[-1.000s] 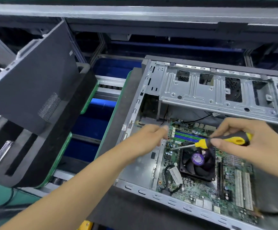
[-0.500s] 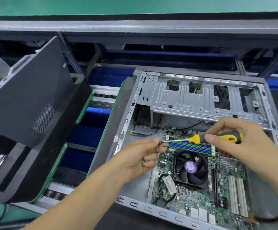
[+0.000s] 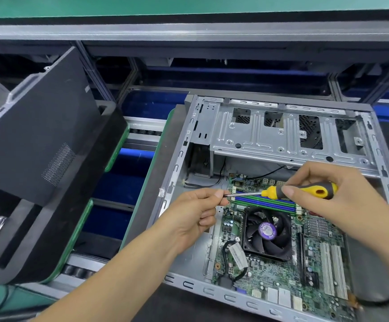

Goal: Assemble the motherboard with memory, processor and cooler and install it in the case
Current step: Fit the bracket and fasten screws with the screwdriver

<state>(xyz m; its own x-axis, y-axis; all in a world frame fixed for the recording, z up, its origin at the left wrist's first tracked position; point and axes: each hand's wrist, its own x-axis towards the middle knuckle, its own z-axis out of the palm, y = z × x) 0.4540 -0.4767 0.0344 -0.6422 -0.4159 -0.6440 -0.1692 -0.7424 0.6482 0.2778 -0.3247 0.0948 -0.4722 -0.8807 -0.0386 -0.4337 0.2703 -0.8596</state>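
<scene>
While the open case (image 3: 281, 126) lies on its side, one motherboard (image 3: 281, 270) sits flat inside it, toward its near right part. One black cooler (image 3: 267, 233) with a purple hub label stands on the board, and memory slots (image 3: 265, 202) in blue and green run just behind it — their number is hard to count. The right hand (image 3: 342, 201) grips one yellow-and-black screwdriver (image 3: 300, 191) by the handle, shaft level and pointing left. The left hand (image 3: 195, 217) pinches the shaft's tip between thumb and fingers. One dark side panel (image 3: 38, 135) leans at the left — well apart from the case.
</scene>
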